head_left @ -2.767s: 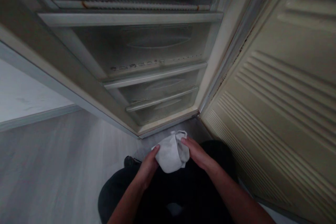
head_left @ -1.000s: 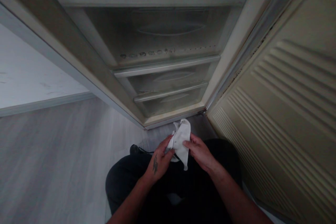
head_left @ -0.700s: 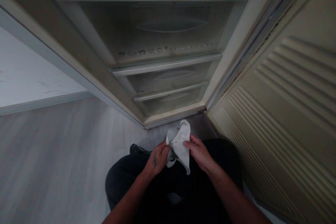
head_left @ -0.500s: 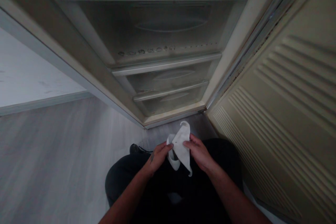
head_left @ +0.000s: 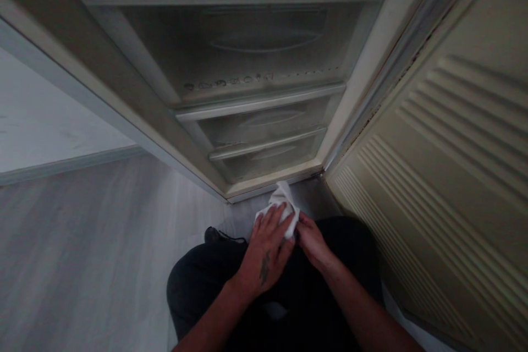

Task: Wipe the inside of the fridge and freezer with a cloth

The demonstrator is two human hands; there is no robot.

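A white cloth point(head_left: 281, 199) is held between both hands, low in the middle of the head view, just in front of the freezer's bottom edge. My left hand point(head_left: 269, 249) lies on top of it, fingers laid over the fabric and pressing it. My right hand point(head_left: 312, 242) pinches the cloth from the right side, partly hidden under the left. Only the top corner of the cloth shows above the fingers. My dark-clothed legs point(head_left: 198, 291) are beneath.
An open freezer point(head_left: 247, 55) with several translucent drawers stands ahead; its frame point(head_left: 272, 179) ends just beyond the cloth. The ribbed inner side of the open door point(head_left: 445, 165) fills the right. Grey wood-look floor point(head_left: 91, 247) and a white wall with skirting point(head_left: 53, 137) lie left.
The cloth hung loose and unfolded between both hands before. Now my left hand has swung over the top and covers it, bunching it smaller against my right hand.
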